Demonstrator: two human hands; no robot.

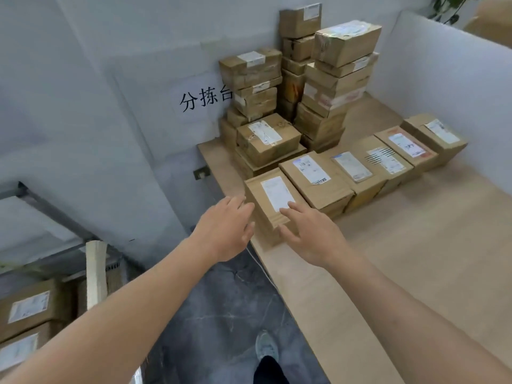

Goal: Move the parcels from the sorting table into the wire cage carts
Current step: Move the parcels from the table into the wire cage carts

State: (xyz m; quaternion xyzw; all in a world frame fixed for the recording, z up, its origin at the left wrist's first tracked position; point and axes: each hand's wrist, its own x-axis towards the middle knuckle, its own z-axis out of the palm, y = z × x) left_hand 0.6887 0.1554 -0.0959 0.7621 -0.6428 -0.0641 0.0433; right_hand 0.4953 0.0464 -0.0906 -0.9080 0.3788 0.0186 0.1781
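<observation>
A brown cardboard parcel with a white label stands at the near left corner of the sorting table, first in a row of several parcels. My left hand is at the parcel's left side with straight fingers, close to or touching it. My right hand lies over its near right corner, fingertips at the label and thumb against the front face. Neither hand grips the parcel. The wire cage cart with parcels inside sits at the lower left.
Tall stacks of parcels fill the table's far corner by the wall. A white partition borders the table on the right. A grey marble floor runs between table and cart, with my shoe on it.
</observation>
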